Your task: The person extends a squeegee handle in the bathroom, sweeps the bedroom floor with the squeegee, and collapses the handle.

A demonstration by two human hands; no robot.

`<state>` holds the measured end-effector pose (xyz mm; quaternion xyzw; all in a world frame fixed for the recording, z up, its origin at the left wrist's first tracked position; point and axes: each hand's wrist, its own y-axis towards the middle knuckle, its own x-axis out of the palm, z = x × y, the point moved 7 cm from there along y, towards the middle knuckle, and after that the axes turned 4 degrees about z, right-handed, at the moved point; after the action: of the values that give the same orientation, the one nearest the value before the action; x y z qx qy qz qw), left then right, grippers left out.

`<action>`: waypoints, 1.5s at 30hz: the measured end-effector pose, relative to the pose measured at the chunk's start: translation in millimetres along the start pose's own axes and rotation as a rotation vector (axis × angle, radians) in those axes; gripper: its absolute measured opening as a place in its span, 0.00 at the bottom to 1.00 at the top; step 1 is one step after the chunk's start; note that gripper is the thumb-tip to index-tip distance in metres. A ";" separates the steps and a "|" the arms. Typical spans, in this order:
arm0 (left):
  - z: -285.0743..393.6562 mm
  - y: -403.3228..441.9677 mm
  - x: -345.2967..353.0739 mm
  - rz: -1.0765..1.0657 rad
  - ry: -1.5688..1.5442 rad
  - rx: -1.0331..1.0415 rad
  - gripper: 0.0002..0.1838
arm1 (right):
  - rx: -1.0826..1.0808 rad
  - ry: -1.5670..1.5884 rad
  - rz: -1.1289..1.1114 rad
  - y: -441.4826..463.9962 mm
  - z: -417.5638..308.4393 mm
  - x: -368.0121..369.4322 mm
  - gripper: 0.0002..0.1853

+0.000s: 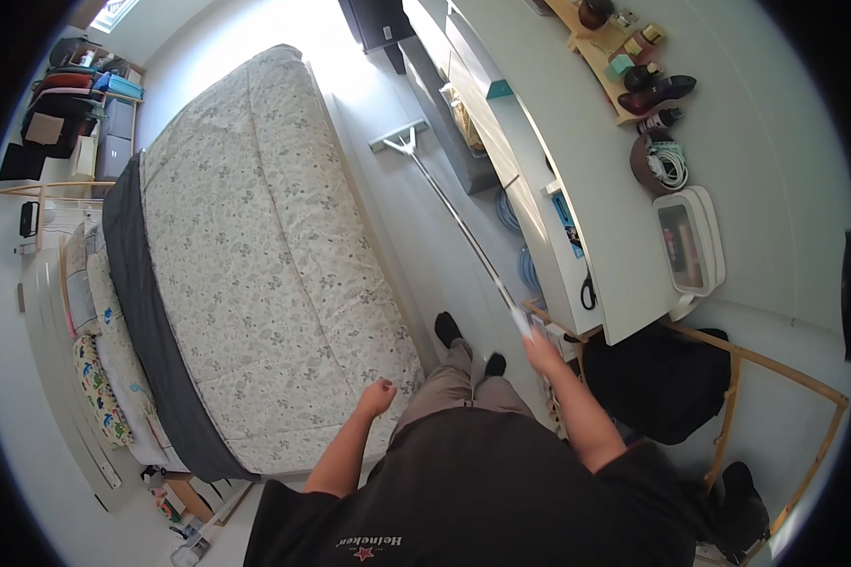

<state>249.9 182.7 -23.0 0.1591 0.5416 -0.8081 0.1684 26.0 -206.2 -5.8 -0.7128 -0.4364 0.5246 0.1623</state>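
Observation:
A flat mop [459,219] with a long metal pole reaches forward across the floor. Its wide, pale mop head [388,140] rests on the floor between the bed and the low grey furniture. My right hand [542,352] is closed around the white grip at the near end of the pole. Beside the bed's near corner, my left hand [378,399] hangs with its fingers curled in and nothing visible in them. The bed [265,236], under a floral cover, is the nearest thing to that hand.
A drawer [564,255] stands open on the right, close to the pole. Coiled blue cable [528,269] lies below it. A wooden rack [785,369] holds a black bag [657,378] near my right arm. My feet [447,330] stand in the aisle.

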 end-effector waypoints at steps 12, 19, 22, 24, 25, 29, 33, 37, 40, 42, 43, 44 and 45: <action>89.9 29.5 9.0 -0.024 0.036 0.158 0.22 | 0.536 -0.160 -0.261 -478.3 217.5 -20.8 0.19; 90.4 6.8 48.1 -0.049 0.074 0.142 0.21 | 0.329 -0.399 -0.076 -394.8 219.1 -23.0 0.19; 72.3 -0.5 71.1 -0.027 0.077 0.130 0.21 | 0.237 -0.294 -0.044 -304.7 206.6 -8.0 0.23; 50.8 -9.5 90.2 0.006 0.075 0.132 0.21 | 0.154 -0.242 -0.024 -234.5 187.4 -0.2 0.27; 44.5 -12.9 98.5 0.003 0.143 0.159 0.21 | 0.181 -0.174 -0.060 -209.1 147.3 -14.5 0.28; 42.4 -44.0 124.8 0.077 0.266 0.157 0.21 | -0.199 -0.234 0.063 -138.4 84.0 -9.1 0.29; 47.5 -76.0 177.6 0.148 0.254 0.189 0.21 | -0.192 -0.223 -0.009 -163.9 114.7 8.6 0.31; 58.9 -114.3 259.9 0.150 0.108 0.212 0.22 | -0.148 -0.150 0.012 -260.5 262.2 21.1 0.28; 61.3 -151.4 327.8 0.054 0.141 0.191 0.23 | -0.116 -0.164 -0.061 -354.6 394.3 49.8 0.28; 67.2 -163.8 353.9 -0.018 0.202 0.185 0.24 | -0.040 -0.159 -0.110 -444.9 445.5 47.5 0.31; 67.9 -169.2 365.0 -0.034 0.223 0.208 0.24 | -0.180 -0.004 -0.078 -483.9 481.0 60.8 0.31; 63.2 -177.4 376.9 -0.053 0.244 0.224 0.25 | -0.181 -0.006 -0.089 -508.6 496.4 71.2 0.31; 58.9 -186.2 381.8 -0.056 0.242 0.212 0.25 | -0.126 -0.056 -0.095 -535.7 507.7 76.6 0.31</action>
<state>-178.1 156.2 -16.5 0.2571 0.4739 -0.8399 0.0616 -662.4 42.9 115.5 -0.6851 -0.5062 0.5075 0.1294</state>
